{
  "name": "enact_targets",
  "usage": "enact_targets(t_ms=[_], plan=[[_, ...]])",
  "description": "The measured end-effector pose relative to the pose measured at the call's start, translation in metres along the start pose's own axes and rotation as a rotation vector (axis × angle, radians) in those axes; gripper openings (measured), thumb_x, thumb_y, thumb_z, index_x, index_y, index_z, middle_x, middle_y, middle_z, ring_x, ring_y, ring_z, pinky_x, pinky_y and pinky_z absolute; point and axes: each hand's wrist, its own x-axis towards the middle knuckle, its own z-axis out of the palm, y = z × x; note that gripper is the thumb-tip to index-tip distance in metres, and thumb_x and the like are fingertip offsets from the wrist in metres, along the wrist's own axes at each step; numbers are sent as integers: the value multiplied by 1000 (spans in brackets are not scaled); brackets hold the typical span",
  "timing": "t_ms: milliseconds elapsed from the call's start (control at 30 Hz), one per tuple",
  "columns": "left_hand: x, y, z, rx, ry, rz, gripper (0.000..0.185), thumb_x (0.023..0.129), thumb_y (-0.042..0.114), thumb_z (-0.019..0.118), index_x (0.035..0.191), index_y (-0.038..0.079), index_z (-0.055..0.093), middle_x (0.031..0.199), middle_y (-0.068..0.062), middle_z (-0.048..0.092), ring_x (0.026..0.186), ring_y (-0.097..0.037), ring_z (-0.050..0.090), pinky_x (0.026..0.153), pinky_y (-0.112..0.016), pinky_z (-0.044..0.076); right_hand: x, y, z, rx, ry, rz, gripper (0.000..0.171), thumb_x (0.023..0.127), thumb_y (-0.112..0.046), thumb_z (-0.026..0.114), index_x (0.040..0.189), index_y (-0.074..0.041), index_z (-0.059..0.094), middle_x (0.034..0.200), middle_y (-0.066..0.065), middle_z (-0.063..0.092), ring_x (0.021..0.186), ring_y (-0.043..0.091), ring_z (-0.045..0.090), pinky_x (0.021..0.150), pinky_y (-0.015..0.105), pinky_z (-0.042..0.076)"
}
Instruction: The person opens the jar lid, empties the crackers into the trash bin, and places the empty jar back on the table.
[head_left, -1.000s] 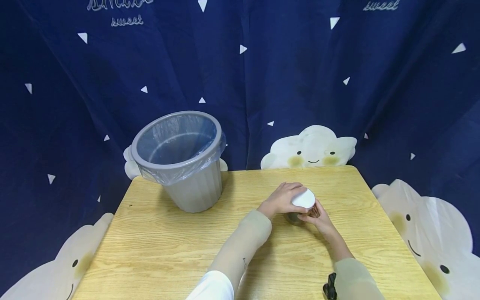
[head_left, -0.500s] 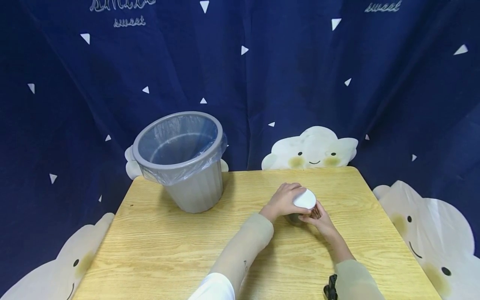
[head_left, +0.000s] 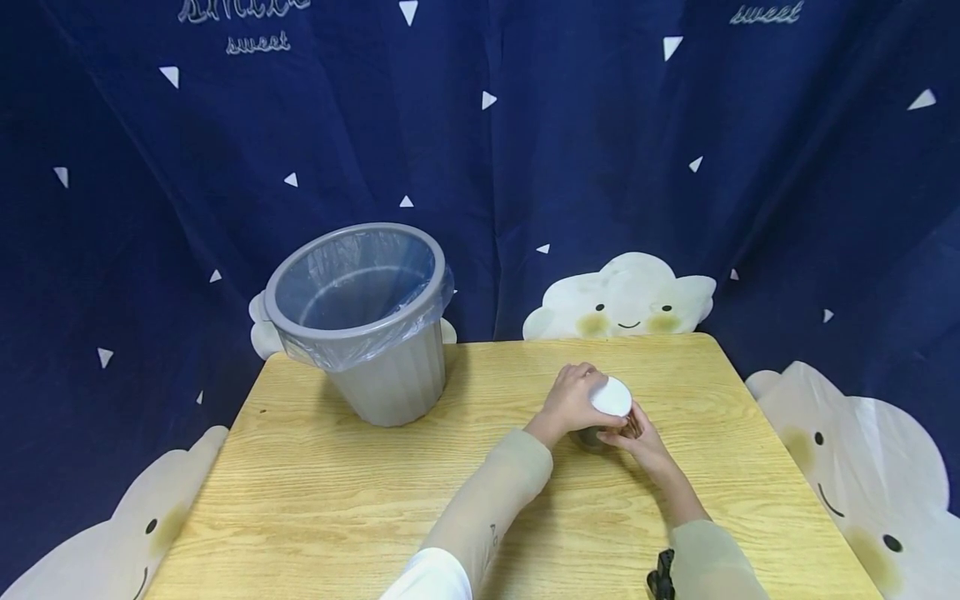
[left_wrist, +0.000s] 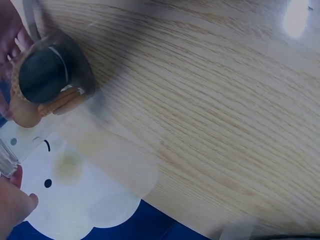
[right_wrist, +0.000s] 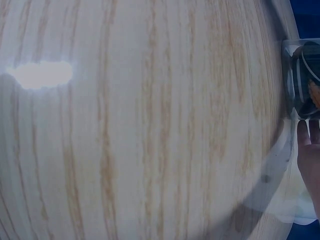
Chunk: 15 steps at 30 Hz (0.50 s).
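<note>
A clear jar (head_left: 590, 439) with a round white lid (head_left: 611, 397) stands at the right side of the wooden table, slightly tilted. My left hand (head_left: 572, 402) grips the lid from the left, thumb at its near edge. From the right, my right hand (head_left: 637, 435) holds the jar below the lid. Through the jar's wall in the left wrist view show a dark round piece (left_wrist: 42, 75), a tan round biscuit-like piece (left_wrist: 25, 111) and orange-brown sticks (left_wrist: 61, 101). In the right wrist view only part of the jar (right_wrist: 295, 75) shows, at the right edge.
On the table's (head_left: 352, 500) far left stands a grey bin (head_left: 393, 379) lined with a clear plastic bag. Behind the table hangs a dark blue curtain (head_left: 570, 150) printed with clouds and white triangles.
My left hand has turned slightly on the lid, and its forearm has shifted a little to the right. My right hand stays in place on the jar.
</note>
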Motion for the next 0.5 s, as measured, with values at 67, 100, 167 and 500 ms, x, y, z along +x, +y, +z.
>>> enact_targets(t_ms=[67, 100, 167, 500], plan=[[0, 1, 1, -3, 5, -20, 66, 61, 64, 71, 109, 21, 62, 107, 7, 53, 102, -8, 46, 100, -24, 29, 0, 0, 0, 20, -2, -4, 87, 79, -7, 68, 146, -10, 13, 147, 16, 21, 135, 31, 18, 109, 43, 19], [0, 2, 1, -2, 7, -31, 66, 61, 65, 71, 109, 20, 62, 107, 7, 53, 101, -9, 46, 100, -24, 29, 0, 0, 0, 26, -4, -7, 87, 79, -7, 68, 146, -9, 12, 148, 17, 20, 136, 32, 16, 109, 46, 17], [0, 3, 2, 10, 13, -53, 67, 59, 66, 70, 107, 20, 62, 105, 7, 52, 99, -9, 45, 98, -24, 31, 0, 0, 1, 32, -1, -3, 87, 80, -7, 68, 146, -10, 12, 148, 16, 19, 136, 34, 14, 109, 50, 15], [2, 21, -2, 133, -23, -220, 75, 57, 75, 64, 108, 22, 51, 100, 5, 47, 92, -12, 42, 92, -27, 34, -2, -2, 1, -32, 5, 4, 83, 82, -10, 67, 147, -17, 15, 140, 5, 31, 114, 4, 40, 96, 25, 37]])
